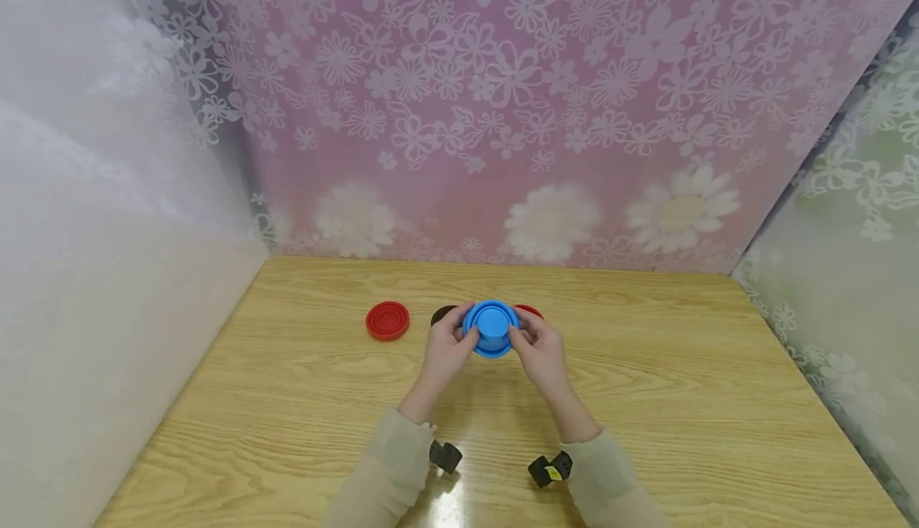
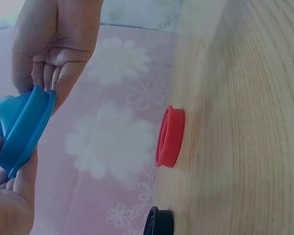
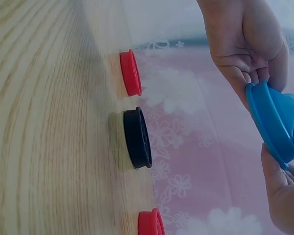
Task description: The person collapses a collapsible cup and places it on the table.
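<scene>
Both hands hold a blue collapsible cup (image 1: 492,323) up over the middle of the table. My left hand (image 1: 445,351) pinches its left rim, thumb on the near face and fingers behind. At the right rim my right hand (image 1: 541,352) grips it the same way. The cup's round centre is pushed out toward me, ringed by a wide rim. From the side, in the left wrist view, the blue cup (image 2: 25,128) bulges unevenly out of its rim. A black collapsed cup (image 1: 440,315) and a red one (image 1: 530,310) are partly hidden behind the hands.
Another red collapsed cup (image 1: 388,321) lies flat on the wooden table (image 1: 682,368), left of the black one. The three stand in a row toward the back. Flowered curtains (image 1: 459,113) enclose the table behind and at both sides. A black strap camera (image 1: 447,457) hangs at the left wrist.
</scene>
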Action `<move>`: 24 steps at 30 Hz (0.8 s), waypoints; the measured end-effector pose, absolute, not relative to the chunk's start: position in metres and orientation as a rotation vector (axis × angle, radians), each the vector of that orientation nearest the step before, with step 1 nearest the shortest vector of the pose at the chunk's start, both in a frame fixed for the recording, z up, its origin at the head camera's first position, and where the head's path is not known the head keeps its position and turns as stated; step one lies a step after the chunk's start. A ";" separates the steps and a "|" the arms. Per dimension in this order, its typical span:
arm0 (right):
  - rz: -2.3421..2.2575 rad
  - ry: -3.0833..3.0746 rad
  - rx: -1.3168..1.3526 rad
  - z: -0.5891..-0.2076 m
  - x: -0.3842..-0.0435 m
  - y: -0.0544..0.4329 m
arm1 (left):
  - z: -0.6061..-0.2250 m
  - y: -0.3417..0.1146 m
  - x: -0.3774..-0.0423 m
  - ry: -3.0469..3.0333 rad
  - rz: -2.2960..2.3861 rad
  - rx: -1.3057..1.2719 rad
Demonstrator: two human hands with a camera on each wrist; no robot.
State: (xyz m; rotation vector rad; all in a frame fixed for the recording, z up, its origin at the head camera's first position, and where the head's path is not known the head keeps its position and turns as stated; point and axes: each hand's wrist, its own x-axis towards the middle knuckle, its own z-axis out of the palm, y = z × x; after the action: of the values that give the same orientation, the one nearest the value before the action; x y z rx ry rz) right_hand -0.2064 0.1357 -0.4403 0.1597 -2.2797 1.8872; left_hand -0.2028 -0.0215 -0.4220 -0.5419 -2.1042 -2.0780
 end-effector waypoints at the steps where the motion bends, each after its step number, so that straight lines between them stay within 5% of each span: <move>1: 1.893 -2.273 0.162 -0.441 -0.206 0.136 | -0.422 -0.021 -0.203 -2.101 -2.074 -0.544; 14: 2.056 -2.106 0.141 -0.440 -0.208 0.144 | -0.419 -0.027 -0.203 -2.112 -2.382 -0.309; 24: 1.988 -2.175 0.228 -0.442 -0.209 0.145 | -0.421 -0.029 -0.205 -2.264 -2.308 -0.435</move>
State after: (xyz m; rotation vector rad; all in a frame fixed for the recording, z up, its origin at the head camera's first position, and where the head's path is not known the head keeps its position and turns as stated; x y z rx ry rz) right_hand -0.2091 0.1454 -0.4415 0.2277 -2.1749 1.9883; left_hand -0.2047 -0.0287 -0.4209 -0.4347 -2.2642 -2.3079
